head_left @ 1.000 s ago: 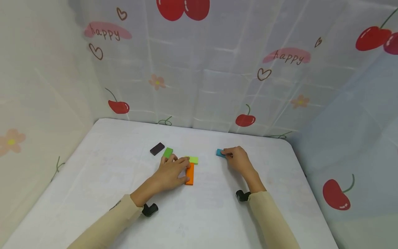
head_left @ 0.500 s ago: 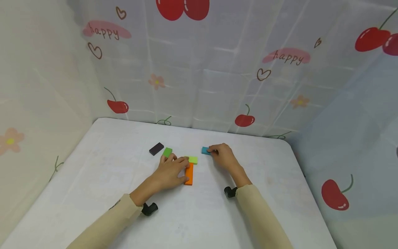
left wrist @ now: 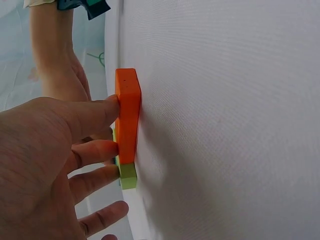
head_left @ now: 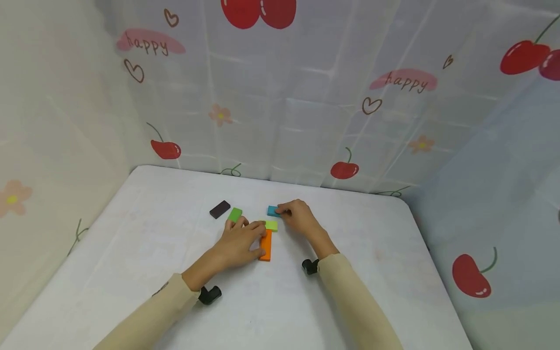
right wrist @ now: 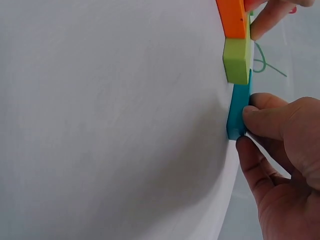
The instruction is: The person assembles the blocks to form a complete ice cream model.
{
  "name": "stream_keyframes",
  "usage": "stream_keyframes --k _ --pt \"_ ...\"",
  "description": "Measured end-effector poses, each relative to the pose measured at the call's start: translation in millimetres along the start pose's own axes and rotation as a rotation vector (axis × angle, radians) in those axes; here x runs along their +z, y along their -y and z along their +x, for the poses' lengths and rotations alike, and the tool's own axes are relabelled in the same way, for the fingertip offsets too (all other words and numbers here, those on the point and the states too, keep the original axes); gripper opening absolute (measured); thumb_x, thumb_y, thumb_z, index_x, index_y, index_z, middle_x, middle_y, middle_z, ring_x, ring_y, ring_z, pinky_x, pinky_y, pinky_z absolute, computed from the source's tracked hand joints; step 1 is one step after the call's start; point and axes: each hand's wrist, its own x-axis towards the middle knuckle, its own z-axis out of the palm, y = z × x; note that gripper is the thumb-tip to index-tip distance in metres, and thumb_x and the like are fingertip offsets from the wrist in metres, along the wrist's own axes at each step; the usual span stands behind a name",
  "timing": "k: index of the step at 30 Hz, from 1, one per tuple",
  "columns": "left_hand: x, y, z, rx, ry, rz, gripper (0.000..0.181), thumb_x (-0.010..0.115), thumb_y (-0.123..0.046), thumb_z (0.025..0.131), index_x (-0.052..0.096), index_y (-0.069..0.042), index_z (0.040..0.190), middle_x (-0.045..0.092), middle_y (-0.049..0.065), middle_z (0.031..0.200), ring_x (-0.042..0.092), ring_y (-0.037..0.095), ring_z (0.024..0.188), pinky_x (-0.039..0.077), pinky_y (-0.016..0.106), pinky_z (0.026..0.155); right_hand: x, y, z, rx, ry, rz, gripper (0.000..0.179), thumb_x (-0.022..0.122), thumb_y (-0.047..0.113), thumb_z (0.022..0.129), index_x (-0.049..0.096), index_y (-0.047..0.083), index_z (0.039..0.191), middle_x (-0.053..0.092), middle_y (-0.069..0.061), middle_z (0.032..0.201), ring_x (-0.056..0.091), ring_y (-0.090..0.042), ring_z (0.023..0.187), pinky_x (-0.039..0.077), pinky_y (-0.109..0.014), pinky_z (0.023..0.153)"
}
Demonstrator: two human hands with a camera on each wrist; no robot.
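Observation:
My left hand (head_left: 238,245) rests its thumb and fingertips on an orange block (head_left: 266,250) and a lime-green block (head_left: 272,226) that lie end to side in a T shape. In the left wrist view the thumb touches the orange block (left wrist: 128,110) while nearby fingers reach the lime block (left wrist: 128,179). Just behind them my right hand (head_left: 301,218) pinches the right end of a blue block (head_left: 271,211) lying flat. The right wrist view shows thumb and fingers around the blue block (right wrist: 238,117), its far end behind the lime block.
A green block (head_left: 236,213) lies by the left hand's outer fingertips. Farther left is a dark block (head_left: 219,209). All stand on a white-covered table (head_left: 376,301), with cherry-print curtains (head_left: 271,97) hanging along its back and sides.
My right hand has moved left across the table with the blue block, bringing it close behind the lime-green one. The left hand and the other blocks have stayed in place.

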Motion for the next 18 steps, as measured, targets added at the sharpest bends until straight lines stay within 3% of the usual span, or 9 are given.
stream_keyframes --k 11,18 --pt "0.1 1.9 0.6 0.000 0.007 0.011 0.040 0.077 -0.051 0.097 0.069 -0.030 0.130 0.056 -0.008 0.162 0.045 0.023 0.125 0.026 0.046 0.094 7 15 7.3 -0.058 0.043 0.045 0.022 0.070 0.008 0.104 0.083 0.013 0.121 0.076 -0.005 0.139 0.069 -0.027 0.134 0.053 -0.045 0.116" --pt "0.7 1.8 2.4 -0.004 0.003 0.022 0.037 0.078 -0.051 0.096 0.066 -0.031 0.125 0.062 -0.011 0.151 0.044 0.022 0.121 0.026 0.045 0.091 9 15 3.8 -0.083 0.040 0.045 0.022 0.070 0.007 0.103 0.084 0.013 0.119 0.076 -0.005 0.138 0.070 -0.027 0.126 0.057 -0.042 0.109"
